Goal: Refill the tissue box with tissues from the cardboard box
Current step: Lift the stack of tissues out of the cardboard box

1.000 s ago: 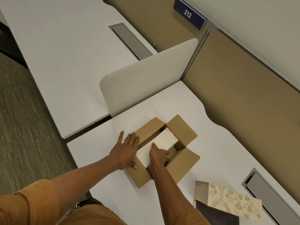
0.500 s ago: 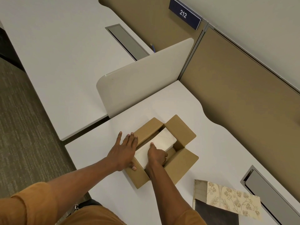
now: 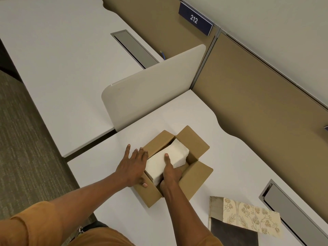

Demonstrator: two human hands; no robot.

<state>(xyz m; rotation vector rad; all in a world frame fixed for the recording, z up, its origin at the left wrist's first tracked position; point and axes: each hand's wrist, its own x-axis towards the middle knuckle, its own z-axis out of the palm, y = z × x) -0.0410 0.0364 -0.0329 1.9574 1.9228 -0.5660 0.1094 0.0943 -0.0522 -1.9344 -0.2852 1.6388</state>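
Right hand (image 3: 170, 172) grip holds tissues (image 3: 166, 161), seemingly lifted; sign (image 3: 195, 20) reads 212.

I wear a mustard-orange top with short sleeves. The left sleeve (image 3: 30, 226) fills the lower left of the frame, its hem ending above the elbow; a strip of the right sleeve (image 3: 215, 241) shows at the bottom edge. Both forearms are bare, with no watch or rings. Near my waist, low in the frame, hangs a small metal clip (image 3: 80, 230) over dark fabric.
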